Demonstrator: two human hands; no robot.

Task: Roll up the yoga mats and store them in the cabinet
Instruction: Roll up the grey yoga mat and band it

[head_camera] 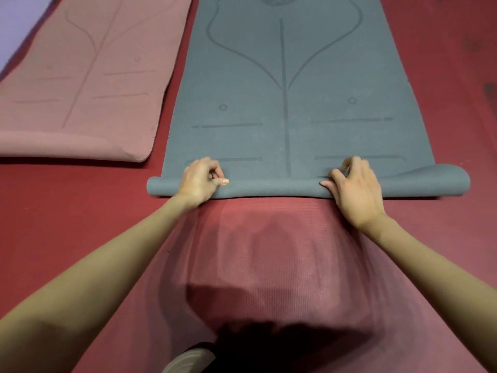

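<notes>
Both hands curl over the started roll of the grey-blue rubber yoga mat [282, 109] on the red floor [67, 224]: left hand [200, 181] and right hand [352, 184] spaced apart, likely to keep the roll even. A pink yoga mat [80, 76] lies flat alongside.

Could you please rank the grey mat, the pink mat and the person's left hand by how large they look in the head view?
1. grey mat, largest in view.
2. pink mat, smaller, though the frame's left edge cuts it off, so its true extent is unsure.
3. left hand, smallest, gripping the grey mat's rolled end.
</notes>
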